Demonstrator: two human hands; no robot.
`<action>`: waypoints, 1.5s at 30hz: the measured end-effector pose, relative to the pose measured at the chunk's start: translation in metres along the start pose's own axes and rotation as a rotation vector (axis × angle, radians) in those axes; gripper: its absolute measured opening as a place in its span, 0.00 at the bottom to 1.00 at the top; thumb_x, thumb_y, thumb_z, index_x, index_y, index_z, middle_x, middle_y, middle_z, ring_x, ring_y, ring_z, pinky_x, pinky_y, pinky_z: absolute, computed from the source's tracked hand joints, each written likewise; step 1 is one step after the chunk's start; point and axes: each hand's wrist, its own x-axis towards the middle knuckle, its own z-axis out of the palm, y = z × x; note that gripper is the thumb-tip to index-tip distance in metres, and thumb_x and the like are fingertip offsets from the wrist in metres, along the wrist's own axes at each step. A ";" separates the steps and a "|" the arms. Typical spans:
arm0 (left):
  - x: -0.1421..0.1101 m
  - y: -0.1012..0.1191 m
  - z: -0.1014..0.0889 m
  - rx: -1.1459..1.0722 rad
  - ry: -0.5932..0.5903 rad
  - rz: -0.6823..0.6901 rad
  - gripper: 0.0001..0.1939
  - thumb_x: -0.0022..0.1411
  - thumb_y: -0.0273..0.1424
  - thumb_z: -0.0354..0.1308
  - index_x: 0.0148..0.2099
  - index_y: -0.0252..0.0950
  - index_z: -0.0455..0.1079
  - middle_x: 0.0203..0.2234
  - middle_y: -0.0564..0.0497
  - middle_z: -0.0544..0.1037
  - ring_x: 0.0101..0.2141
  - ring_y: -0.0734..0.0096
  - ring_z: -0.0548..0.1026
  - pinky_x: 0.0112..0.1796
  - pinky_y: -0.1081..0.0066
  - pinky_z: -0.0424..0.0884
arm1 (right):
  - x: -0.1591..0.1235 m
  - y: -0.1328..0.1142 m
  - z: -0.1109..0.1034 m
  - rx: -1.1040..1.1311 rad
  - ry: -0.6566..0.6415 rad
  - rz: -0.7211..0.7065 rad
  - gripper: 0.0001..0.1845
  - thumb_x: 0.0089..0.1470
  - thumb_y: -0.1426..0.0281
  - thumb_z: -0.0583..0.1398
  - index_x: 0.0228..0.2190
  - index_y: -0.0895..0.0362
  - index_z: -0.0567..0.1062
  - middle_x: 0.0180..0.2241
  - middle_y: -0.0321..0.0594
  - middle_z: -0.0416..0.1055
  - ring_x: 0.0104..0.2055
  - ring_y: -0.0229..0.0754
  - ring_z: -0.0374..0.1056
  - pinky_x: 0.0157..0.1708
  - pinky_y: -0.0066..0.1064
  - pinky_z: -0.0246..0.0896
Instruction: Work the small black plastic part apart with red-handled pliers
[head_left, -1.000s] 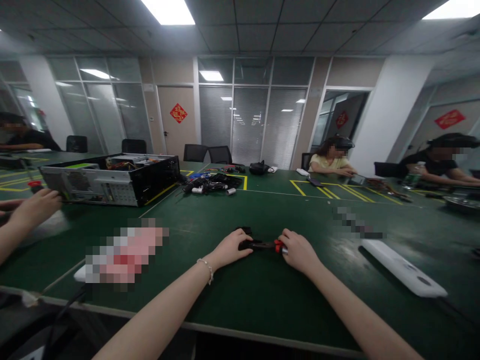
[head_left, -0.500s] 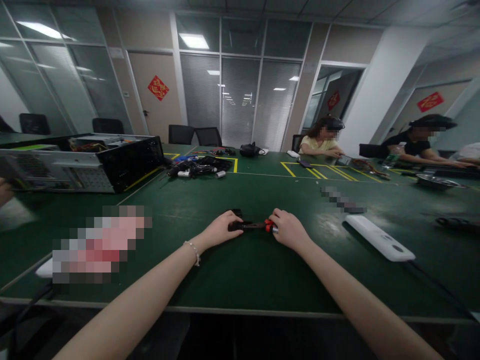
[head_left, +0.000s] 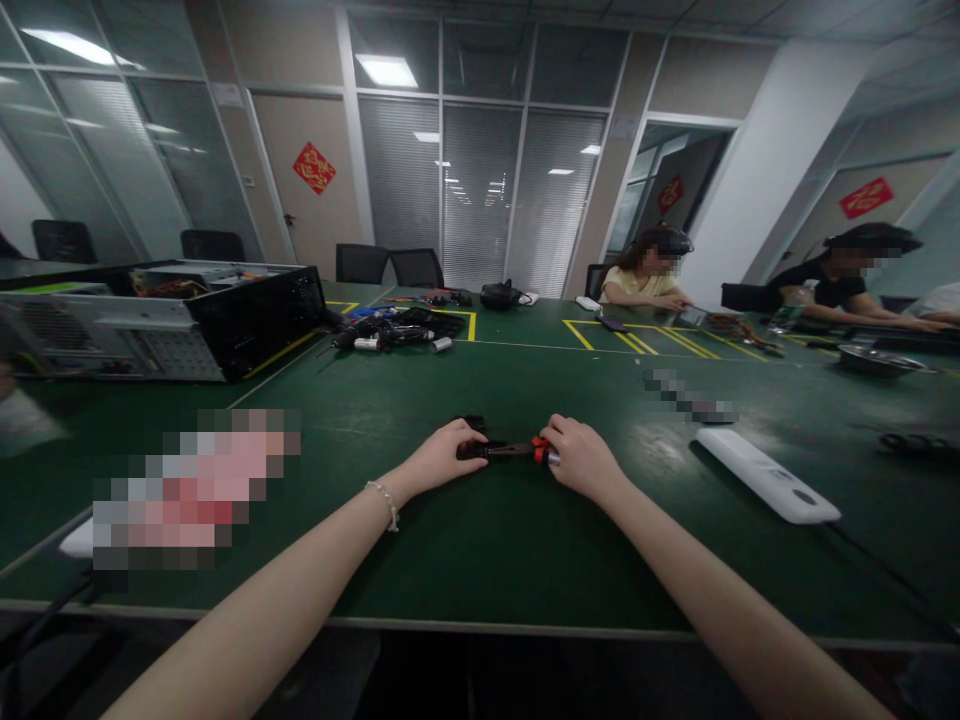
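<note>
My right hand is closed around the red handles of a pair of pliers. The jaws point left, toward a small black part that my left hand grips between thumb and fingers. The jaw tips meet the black part at my left thumb; whether they clamp it I cannot tell. Another dark piece shows just behind my left fingers. Both hands rest low over the green table, and my left wrist wears a bracelet.
An opened computer case stands at the left, with a tangle of black cables beside it. A white power strip lies to the right, its cord running toward the table edge. Two co-workers sit across at the right; a metal bowl is near them.
The view has tilted down and turned right, so the scene has shifted left and up in the picture. Both hands keep their grip on the pliers and the black part.
</note>
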 end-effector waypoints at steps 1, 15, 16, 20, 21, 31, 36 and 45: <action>0.000 -0.001 0.000 0.001 0.003 0.004 0.18 0.52 0.39 0.55 0.45 0.38 0.66 0.37 0.50 0.65 0.34 0.70 0.66 0.35 0.69 0.65 | 0.000 0.000 -0.001 -0.007 0.002 -0.002 0.12 0.43 0.74 0.54 0.34 0.59 0.69 0.36 0.43 0.63 0.34 0.39 0.60 0.34 0.30 0.56; 0.002 -0.002 0.000 0.032 0.006 0.008 0.17 0.51 0.38 0.56 0.43 0.38 0.66 0.36 0.51 0.64 0.33 0.71 0.66 0.33 0.71 0.64 | 0.000 0.000 0.002 0.010 -0.032 0.013 0.12 0.44 0.73 0.54 0.35 0.59 0.69 0.36 0.43 0.63 0.34 0.39 0.60 0.35 0.30 0.56; 0.003 -0.001 -0.001 0.032 -0.003 0.012 0.16 0.51 0.38 0.56 0.43 0.38 0.66 0.35 0.51 0.64 0.33 0.71 0.66 0.33 0.71 0.64 | 0.000 0.000 0.001 0.003 -0.023 0.007 0.12 0.44 0.73 0.54 0.35 0.59 0.69 0.36 0.43 0.63 0.34 0.39 0.60 0.35 0.31 0.56; 0.007 -0.001 -0.006 0.028 -0.058 0.014 0.17 0.50 0.39 0.56 0.42 0.37 0.67 0.35 0.51 0.64 0.33 0.71 0.66 0.33 0.71 0.64 | 0.000 0.001 0.001 -0.007 -0.009 -0.005 0.13 0.44 0.74 0.54 0.35 0.59 0.69 0.36 0.44 0.63 0.34 0.40 0.60 0.35 0.31 0.56; 0.007 -0.001 -0.006 0.029 -0.064 0.014 0.17 0.50 0.39 0.56 0.42 0.37 0.67 0.35 0.51 0.64 0.33 0.71 0.66 0.33 0.71 0.64 | 0.000 0.001 0.002 -0.003 -0.013 -0.004 0.13 0.44 0.73 0.54 0.35 0.59 0.69 0.36 0.44 0.63 0.34 0.40 0.60 0.35 0.31 0.56; 0.003 0.000 -0.004 0.057 -0.031 0.038 0.16 0.52 0.39 0.55 0.43 0.38 0.67 0.37 0.51 0.65 0.33 0.70 0.66 0.34 0.71 0.64 | 0.000 -0.001 0.000 0.038 -0.052 0.029 0.12 0.45 0.73 0.54 0.35 0.59 0.69 0.36 0.43 0.63 0.34 0.38 0.61 0.34 0.29 0.56; 0.004 0.000 -0.003 0.112 -0.011 0.084 0.16 0.53 0.38 0.54 0.44 0.39 0.66 0.37 0.50 0.65 0.35 0.70 0.66 0.36 0.70 0.64 | 0.001 0.000 -0.001 -0.027 -0.039 0.009 0.12 0.45 0.73 0.54 0.35 0.59 0.70 0.36 0.44 0.63 0.34 0.40 0.60 0.34 0.30 0.54; 0.004 0.001 -0.003 0.132 -0.030 0.065 0.18 0.53 0.40 0.53 0.45 0.39 0.66 0.38 0.51 0.65 0.33 0.70 0.67 0.34 0.71 0.64 | -0.001 0.002 0.001 -0.019 0.001 -0.012 0.11 0.44 0.73 0.54 0.34 0.60 0.70 0.36 0.43 0.63 0.33 0.39 0.59 0.33 0.30 0.55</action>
